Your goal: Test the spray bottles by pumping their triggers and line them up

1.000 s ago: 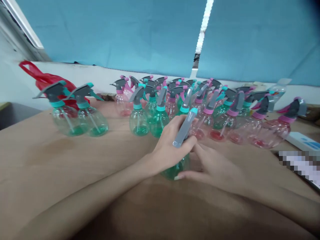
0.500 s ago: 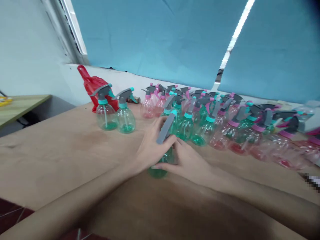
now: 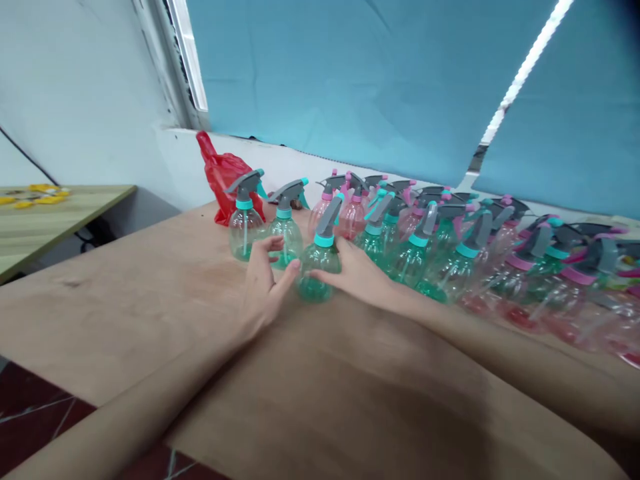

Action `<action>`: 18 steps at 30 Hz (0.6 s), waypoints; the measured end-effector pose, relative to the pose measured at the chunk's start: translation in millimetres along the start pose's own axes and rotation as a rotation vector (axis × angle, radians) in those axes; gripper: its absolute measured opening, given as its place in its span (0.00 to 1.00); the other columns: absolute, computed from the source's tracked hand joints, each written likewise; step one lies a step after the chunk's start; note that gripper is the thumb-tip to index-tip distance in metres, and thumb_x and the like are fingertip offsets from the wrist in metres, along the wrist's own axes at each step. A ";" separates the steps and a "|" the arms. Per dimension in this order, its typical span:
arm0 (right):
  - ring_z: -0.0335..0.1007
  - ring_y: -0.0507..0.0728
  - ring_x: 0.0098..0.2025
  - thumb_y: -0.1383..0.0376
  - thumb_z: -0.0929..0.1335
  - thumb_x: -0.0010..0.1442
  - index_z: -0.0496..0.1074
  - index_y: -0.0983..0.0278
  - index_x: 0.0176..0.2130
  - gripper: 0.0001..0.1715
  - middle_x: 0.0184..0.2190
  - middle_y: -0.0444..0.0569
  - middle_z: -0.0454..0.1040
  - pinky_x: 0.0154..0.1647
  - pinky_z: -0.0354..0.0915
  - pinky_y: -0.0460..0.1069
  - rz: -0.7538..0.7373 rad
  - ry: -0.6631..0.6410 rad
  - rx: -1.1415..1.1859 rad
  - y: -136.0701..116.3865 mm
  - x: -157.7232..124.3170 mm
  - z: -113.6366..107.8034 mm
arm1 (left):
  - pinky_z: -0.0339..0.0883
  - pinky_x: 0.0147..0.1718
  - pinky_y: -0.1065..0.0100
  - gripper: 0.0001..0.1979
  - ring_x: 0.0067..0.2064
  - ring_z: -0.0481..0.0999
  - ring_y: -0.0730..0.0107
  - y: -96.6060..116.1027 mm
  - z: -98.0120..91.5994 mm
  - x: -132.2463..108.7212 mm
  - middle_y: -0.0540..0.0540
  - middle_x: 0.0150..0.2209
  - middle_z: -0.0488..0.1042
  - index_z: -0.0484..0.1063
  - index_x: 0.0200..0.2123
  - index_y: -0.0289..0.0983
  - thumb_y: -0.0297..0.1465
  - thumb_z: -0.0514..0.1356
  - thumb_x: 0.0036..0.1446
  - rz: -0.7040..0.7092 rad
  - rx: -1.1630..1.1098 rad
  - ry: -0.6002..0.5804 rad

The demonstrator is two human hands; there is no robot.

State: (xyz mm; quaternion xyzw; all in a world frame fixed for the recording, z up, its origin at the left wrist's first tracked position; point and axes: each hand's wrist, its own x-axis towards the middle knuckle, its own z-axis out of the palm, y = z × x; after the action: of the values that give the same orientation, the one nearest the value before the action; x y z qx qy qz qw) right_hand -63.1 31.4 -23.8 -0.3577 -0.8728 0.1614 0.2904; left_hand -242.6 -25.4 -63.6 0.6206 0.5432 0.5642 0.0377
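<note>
A green spray bottle with a grey trigger and teal collar stands upright on the brown table. My right hand is against its right side, fingers curled round the body. My left hand lies on the table just to its left, fingers spread, the thumb tip touching the bottle's lower left. Directly behind my left hand stand two more green spray bottles, side by side.
Several green and pink spray bottles crowd the table's back right along the sill. A red plastic bag sits at the back left corner. A wooden side table stands to the left. Blue blinds hang behind.
The green bottle has been moved away from me and left, and now stands beside the two green bottles. My left hand has let go of its trigger head and opened. The view swung left.
</note>
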 end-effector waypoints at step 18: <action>0.70 0.71 0.51 0.62 0.72 0.50 0.54 0.71 0.62 0.45 0.48 0.65 0.73 0.49 0.64 0.62 0.237 0.060 -0.034 2.5 41.9 -1.8 | 0.71 0.35 0.64 0.10 0.42 0.73 0.64 6.9 5.0 -5.1 0.44 0.40 0.70 0.62 0.44 0.37 0.29 0.56 0.59 -0.097 -0.017 -0.128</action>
State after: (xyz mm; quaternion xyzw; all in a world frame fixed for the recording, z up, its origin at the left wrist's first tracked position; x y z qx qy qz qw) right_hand -84.8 63.3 -7.2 -0.4681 -0.8178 0.1690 0.2890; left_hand -233.4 -29.1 -64.2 0.6280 0.5643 0.5255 0.1050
